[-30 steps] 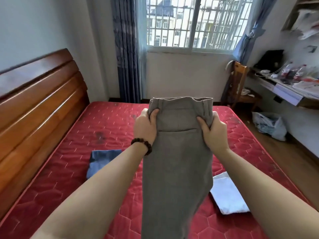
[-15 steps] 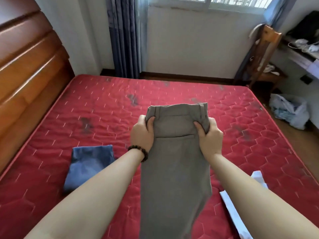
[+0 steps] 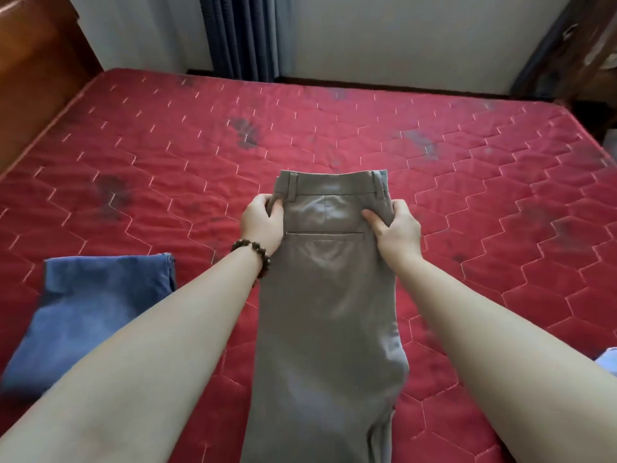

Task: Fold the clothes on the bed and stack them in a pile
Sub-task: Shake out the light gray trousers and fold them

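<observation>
One grey trousers (image 3: pixel 329 295), one blue folded garment (image 3: pixel 90 315), two hands, one bracelet (image 3: pixel 253 250)

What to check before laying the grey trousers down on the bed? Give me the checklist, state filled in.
1. Left hand grips the trousers at the waistband: ok.
2. Right hand grips the other side: ok.
3. Waistband level between the hands: ok.
4. Bare mattress beyond the waistband for laying down: ok.
5. Trousers apart from the blue garment: ok.
6. Legs aligned at the hems: cannot tell, they run out of view.
</observation>
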Demonstrator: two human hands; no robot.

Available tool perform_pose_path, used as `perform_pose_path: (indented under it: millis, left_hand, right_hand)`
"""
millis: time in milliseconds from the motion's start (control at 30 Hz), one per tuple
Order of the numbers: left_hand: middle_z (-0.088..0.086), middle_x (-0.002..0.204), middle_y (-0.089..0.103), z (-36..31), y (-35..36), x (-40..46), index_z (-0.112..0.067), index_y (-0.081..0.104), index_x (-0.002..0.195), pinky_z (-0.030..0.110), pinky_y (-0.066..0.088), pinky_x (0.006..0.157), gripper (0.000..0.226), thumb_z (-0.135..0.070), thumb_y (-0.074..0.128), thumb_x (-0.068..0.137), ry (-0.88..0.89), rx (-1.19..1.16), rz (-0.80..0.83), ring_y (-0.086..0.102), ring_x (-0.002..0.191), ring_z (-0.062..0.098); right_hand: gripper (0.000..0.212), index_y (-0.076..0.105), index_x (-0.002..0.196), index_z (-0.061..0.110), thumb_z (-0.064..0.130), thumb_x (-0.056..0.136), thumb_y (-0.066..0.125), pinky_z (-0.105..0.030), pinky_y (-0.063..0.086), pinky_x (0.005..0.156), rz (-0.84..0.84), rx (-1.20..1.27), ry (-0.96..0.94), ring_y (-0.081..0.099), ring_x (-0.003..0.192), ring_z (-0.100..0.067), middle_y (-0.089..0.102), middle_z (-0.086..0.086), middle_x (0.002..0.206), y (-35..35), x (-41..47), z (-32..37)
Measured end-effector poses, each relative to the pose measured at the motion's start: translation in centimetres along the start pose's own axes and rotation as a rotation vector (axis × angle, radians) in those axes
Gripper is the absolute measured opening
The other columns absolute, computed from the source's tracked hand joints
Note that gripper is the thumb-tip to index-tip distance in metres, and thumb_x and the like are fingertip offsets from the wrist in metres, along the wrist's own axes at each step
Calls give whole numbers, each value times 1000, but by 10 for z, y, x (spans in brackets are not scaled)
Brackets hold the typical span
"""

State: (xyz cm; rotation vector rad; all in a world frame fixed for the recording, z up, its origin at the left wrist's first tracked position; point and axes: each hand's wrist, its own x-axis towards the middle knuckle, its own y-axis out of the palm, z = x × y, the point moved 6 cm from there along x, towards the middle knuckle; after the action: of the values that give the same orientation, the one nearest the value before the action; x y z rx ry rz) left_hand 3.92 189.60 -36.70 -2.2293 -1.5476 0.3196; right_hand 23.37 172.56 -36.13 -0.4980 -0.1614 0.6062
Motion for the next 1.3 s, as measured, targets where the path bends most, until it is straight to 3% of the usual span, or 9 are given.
perform_pose_path:
  millis: [133,233,400,567,867,1067,1167,1233,1300]
  left_hand:
    - [12,118,63,63,43,5,-4,56,122,30,43,90,30,-14,49,95,-171,119,247,58,109,27]
    - [16,122,61,104,63,-5,-3,52,122,35,44,92,32,-19,50,95,-281,219,385,57,112,31]
    - [22,128,56,154,56,-24,2,49,124,38,41,93,49,-37,51,95,-470,528,324,53,118,38]
    - [25,119,60,163,54,-40,4,55,114,39,43,88,46,-38,51,94,-458,635,266,55,112,40]
    - [-13,79,60,146,54,-37,-13,51,88,3,36,56,9,-11,59,92,-234,15,227,54,70,-5]
    - [-9,80,59,108,51,41,-14,55,92,6,37,57,9,-14,64,89,-89,-19,112,57,73,10]
    - [4,115,60,115,58,67,-11,50,125,20,40,87,42,-24,66,88,-129,111,141,55,113,24]
    - [12,153,30,130,65,60,-9,25,148,35,23,115,72,-36,60,92,-132,436,241,24,143,27]
    - [8,161,2,138,76,37,-13,10,153,43,4,119,76,-45,48,95,9,736,331,-3,148,27]
  right_hand:
    - [62,37,141,15,30,88,67,-25,40,90,307,-258,182,54,117,-27,58,-8,127,43,15,-69]
    - [84,17,151,9,38,89,65,-35,35,105,475,-435,311,42,133,-31,40,-16,147,63,4,-117]
    - [78,41,127,7,66,79,59,-40,43,89,405,-571,463,51,119,-34,52,-16,129,66,-27,-158]
    - [57,43,108,10,59,84,58,-38,43,73,286,-481,419,58,104,-34,61,-13,112,75,-44,-160]
    - [33,43,123,12,23,95,54,-37,42,73,203,-248,177,59,98,-36,65,-11,105,85,-36,-136]
    - [46,41,134,12,29,94,55,-36,41,80,139,-231,-5,57,107,-37,63,-16,116,91,47,-98]
    - [66,25,147,16,42,94,54,-41,38,95,188,-378,115,47,121,-37,48,-17,132,98,79,-107]
    - [75,11,153,17,47,95,49,-45,30,107,190,-602,184,32,134,-35,30,-18,147,98,76,-119]
    - [73,11,153,14,44,96,45,-45,14,117,162,-783,61,13,145,-31,14,-17,157,104,56,-118]
